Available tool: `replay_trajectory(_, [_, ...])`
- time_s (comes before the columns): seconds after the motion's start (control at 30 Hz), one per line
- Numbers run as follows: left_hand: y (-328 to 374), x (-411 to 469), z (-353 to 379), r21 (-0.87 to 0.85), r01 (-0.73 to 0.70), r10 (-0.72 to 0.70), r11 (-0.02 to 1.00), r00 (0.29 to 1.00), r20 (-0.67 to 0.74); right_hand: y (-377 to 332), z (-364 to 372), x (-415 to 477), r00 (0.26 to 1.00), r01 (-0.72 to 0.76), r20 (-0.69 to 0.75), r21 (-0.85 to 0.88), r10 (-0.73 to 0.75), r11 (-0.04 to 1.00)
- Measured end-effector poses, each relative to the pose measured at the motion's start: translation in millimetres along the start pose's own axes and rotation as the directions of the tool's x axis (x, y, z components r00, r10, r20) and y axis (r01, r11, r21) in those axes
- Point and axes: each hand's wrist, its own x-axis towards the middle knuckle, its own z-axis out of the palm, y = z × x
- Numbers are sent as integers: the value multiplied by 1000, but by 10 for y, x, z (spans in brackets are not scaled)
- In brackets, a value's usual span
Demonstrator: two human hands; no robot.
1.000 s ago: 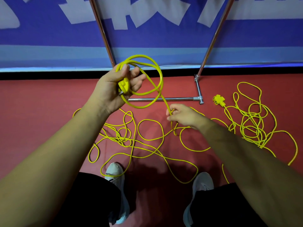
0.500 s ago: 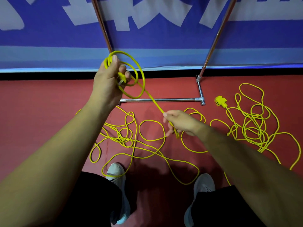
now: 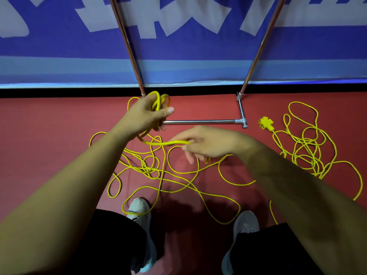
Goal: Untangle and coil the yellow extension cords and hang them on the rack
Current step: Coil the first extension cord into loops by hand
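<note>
between both hands (image 3: 146,114) (image 3: 208,142), yellow cord (image 3: 164,143)

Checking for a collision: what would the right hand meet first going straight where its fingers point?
Probably the left hand, near its wrist, following the held cord; depth is unclear.

we look down on a red floor (image 3: 49,126), dim and shadowed near us, with a thin seam (image 3: 129,181) running along it. at its far edge rises a blue banner (image 3: 198,46) bearing large white shapes (image 3: 178,14); a paler blue band (image 3: 59,70) and a black strip (image 3: 59,93) edge its foot.
</note>
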Motion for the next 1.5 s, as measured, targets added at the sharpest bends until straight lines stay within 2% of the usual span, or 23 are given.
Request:
replay_trajectory(0.07, [9,-26,43,50,15,-19,999,996,85,1,-66,-17,991,45,-130,83,-34,996])
replay_trajectory(0.2, [72,-82,118,12,73,-74,997,970,232,13,-169,-45,932,97,-363,280,12,955])
replay_trajectory(0.33, [101,-101,170,-104,160,-112,982,924,366,42,-210,-49,807,98,-587,236,62,967])
replay_trajectory(0.43, [117,-110,151,-168,215,-108,962,866,488,95,-241,-34,730,89,-678,223,89,971])
replay_trajectory(0.5, [125,-120,128,-146,195,-92,970,847,524,128,-267,-33,716,72,-693,191,83,979])
replay_trajectory(0.57, [135,-119,103,-128,180,-93,975,862,498,177,-296,-36,731,69,-680,155,55,985])
replay_trajectory(0.7, [168,-122,87,-265,209,-79,941,900,430,388,-371,-49,751,-1,-660,31,21,1000])
replay_trajectory(0.8, [170,-123,80,-403,199,-32,893,922,386,576,-419,-72,749,-84,-661,-22,49,996])
replay_trajectory(0.97, [187,-103,13,-694,160,94,702,945,313,867,-415,-106,771,-69,-619,153,150,986])
replay_trajectory(1.1, [168,-69,-12,-784,156,154,601,940,305,907,-377,-48,748,-76,-631,227,206,971])
replay_trajectory(1.23, [175,-49,-19,-837,155,148,524,952,269,943,-345,-16,732,-77,-650,216,202,973])
replay_trajectory(1.3, [168,-43,-7,-825,118,98,553,974,206,980,-314,-6,762,-98,-607,237,226,967])
replay_trajectory(1.4, [181,-49,22,-685,51,46,727,991,123,1076,-249,14,782,-133,-552,305,289,943])
replay_trajectory(1.5, [189,-75,53,-468,-5,65,884,992,112,1142,-215,14,748,-164,-555,376,363,912])
